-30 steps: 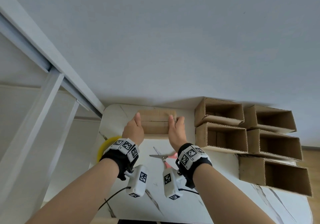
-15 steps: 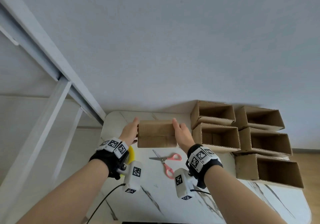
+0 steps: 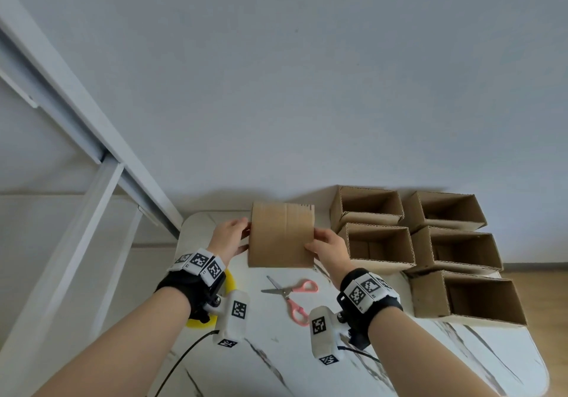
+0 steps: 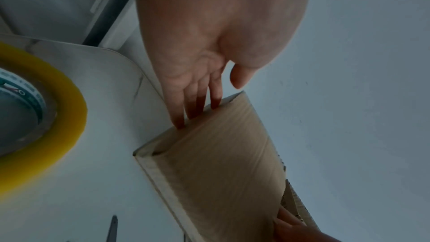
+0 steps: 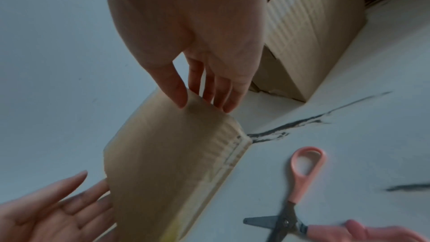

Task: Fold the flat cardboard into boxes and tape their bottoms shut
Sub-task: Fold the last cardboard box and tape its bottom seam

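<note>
- Far left on my head view, a roll of yellow tape point(image 3: 229, 277) lies flat on the white marble-patterned table point(image 3: 276, 350), mostly hidden under my left wrist; the left wrist camera shows it plainly point(image 4: 44, 117).
- My left hand point(image 3: 229, 238) has its fingers point(image 4: 193, 102) straight, their tips against the left edge of the cardboard box point(image 3: 281, 235); the thumb stands a little apart from it.
- The cardboard box sits between both hands over the far part of the table, its broad face towards me. I cannot tell whether its lower edge rests on the table.
- Just in front of it, pink-handled scissors point(image 3: 292, 297) lie partly open on the table.
- My right hand point(image 3: 330, 249) pinches the box's right edge, thumb point(image 5: 174, 89) on the near face and fingers behind.
- To the right, five open cardboard boxes point(image 3: 430, 243) lie on their sides, touching one another, their openings towards me.
</note>
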The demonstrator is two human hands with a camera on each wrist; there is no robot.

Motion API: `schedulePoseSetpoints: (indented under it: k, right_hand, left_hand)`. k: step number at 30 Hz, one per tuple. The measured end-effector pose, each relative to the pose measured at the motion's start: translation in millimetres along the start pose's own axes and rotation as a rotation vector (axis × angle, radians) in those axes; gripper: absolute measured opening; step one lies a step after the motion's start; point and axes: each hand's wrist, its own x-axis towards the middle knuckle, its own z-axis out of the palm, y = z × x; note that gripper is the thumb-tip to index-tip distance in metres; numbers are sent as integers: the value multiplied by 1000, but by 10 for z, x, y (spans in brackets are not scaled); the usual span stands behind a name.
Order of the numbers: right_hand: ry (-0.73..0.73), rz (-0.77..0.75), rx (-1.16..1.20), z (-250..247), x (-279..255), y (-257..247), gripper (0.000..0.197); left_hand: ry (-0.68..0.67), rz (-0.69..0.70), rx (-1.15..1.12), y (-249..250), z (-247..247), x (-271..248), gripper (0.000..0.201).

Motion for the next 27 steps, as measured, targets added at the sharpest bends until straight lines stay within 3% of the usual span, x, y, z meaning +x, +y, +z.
schedulePoseSetpoints:
  k: [4,9,14,22,27]
  right_hand:
    - [-20,17,-23,-10,31,-13,20]
    - [-76,78,64,56,90,-35,56]
    - [-21,3,-36,92,155,-76,37]
    - [12,-59,-184,63,201,-138,42]
    - [36,-107,-259,56,214,-172,43]
  left_hand:
    - [-22,-5,4,2,-7,41,21]
    - [3,-41,-10,-54,0,175,30]
    - [9,-45,-3,-43,75,212,30]
    - [-22,47,203,-64,137,236,35]
    - [-29,195,501,-24,139,186,43]
